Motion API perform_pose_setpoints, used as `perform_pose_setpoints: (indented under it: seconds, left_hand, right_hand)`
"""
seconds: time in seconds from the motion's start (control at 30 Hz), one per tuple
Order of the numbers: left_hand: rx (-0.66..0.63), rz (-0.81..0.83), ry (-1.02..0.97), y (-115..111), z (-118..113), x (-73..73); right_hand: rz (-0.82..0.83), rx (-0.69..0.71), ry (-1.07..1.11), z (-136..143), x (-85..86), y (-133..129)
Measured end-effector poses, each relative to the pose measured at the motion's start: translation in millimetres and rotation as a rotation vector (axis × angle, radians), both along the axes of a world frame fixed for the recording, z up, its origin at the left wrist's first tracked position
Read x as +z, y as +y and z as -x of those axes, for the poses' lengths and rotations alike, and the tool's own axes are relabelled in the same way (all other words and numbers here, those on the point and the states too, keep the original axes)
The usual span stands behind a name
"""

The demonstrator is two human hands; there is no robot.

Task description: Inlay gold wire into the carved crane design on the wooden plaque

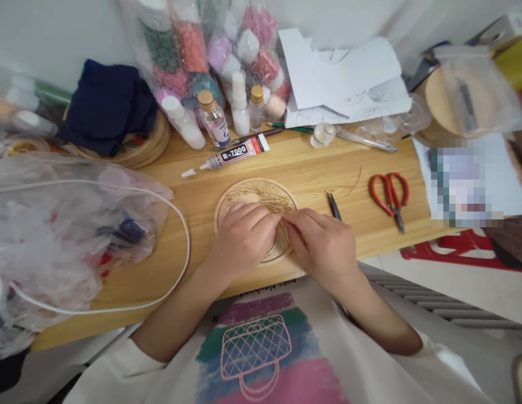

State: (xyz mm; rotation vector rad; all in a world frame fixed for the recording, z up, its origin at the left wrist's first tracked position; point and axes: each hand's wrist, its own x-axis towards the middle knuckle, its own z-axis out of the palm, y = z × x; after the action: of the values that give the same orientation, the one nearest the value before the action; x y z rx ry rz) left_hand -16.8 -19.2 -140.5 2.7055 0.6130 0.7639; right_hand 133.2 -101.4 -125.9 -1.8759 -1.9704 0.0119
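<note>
A round wooden disc (221, 205) covered with a pattern of fine gold-coloured lines lies at the table's front edge. Over its left part is my left hand (246, 233), closed, with thumb and fingertips pinched together. My right hand (324, 238) is closed in a pinch too, over the disc's right edge, its fingertips meeting those of the left. Whatever is between the fingertips is too small to make out. A thin gold wire (354, 182) curves across the wood beyond my right hand. Black tweezers (334, 206) lie just beside that hand, partly covered by it.
Red-handled pliers (389, 196) lie to the right. Behind the disc are a B-7000 glue tube (238, 152), its cap (188, 173) and small bottles (214, 118). A white cable (188, 241) loops by plastic bags (76, 224) at left. Papers (340, 73) stand at the back.
</note>
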Motion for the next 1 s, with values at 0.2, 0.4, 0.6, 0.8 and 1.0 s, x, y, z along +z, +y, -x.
perform_pose_setpoints:
  seconds: [0.2,0.4,0.6,0.8,1.0]
  left_hand:
    - [0.002,0.002,-0.006,0.3,0.3,-0.6]
    - [-0.006,-0.006,-0.047,1.7,-0.3,-1.7]
    - [0.007,0.037,-0.104,4.6,0.2,-5.6]
    - [0.016,0.015,-0.102,4.9,-0.1,-5.8]
    - [0.032,0.023,-0.085,3.3,-0.7,-2.7]
  right_hand:
    - [0.025,-0.028,0.073,0.2,-0.8,-1.2]
    - [0.028,-0.032,0.192,-2.7,-0.4,-2.6]
    - [-0.093,-0.373,0.245,-35.1,-9.7,-7.8]
    - [0.097,-0.396,0.105,-61.9,-25.6,-16.9]
    - [0.157,-0.265,0.165,-73.0,-26.6,-22.2]
